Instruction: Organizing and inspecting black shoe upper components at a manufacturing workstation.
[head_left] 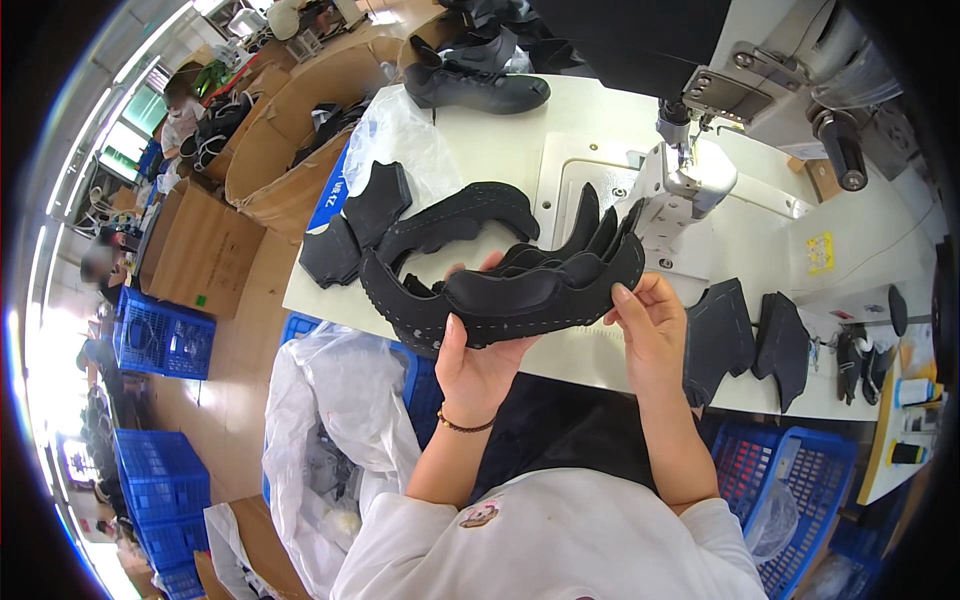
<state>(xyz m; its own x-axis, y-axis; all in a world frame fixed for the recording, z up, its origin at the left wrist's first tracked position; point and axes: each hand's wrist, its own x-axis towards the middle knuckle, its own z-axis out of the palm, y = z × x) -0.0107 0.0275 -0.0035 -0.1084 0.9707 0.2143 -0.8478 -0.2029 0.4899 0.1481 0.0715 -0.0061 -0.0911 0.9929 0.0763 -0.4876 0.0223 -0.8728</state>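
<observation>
Head view: both bare hands hold a curved bundle of black shoe parts (545,300) up in front of the person, over the near edge of the white table (590,366) and on the near side of the sewing machine (690,185). The left hand (482,365) grasps the bundle from below, thumb on the near face and some fingertips showing behind it. The right hand (652,322) pinches the right end between thumb and forefinger. Several layers fan upward toward the machine's post, and pale stitch marks or dots run along the lower strip. On the left the bundle bends back into a loop; whether its far side rests on the table, I cannot tell.

The step in hand looks like handling and checking the stitched parts, since none of them appears to sit under the needle. As I judge it, the next move calls for a steady left-hand hold while the right sorts the layers at the pinched end, without bending the curve or letting pieces slip.

Around them, loose black pieces (722,330) lie to the right, two more cut pieces (330,250) lie to the left, and a black shoe (480,91) stands at the far edge beside a clear plastic bag (398,140).
</observation>
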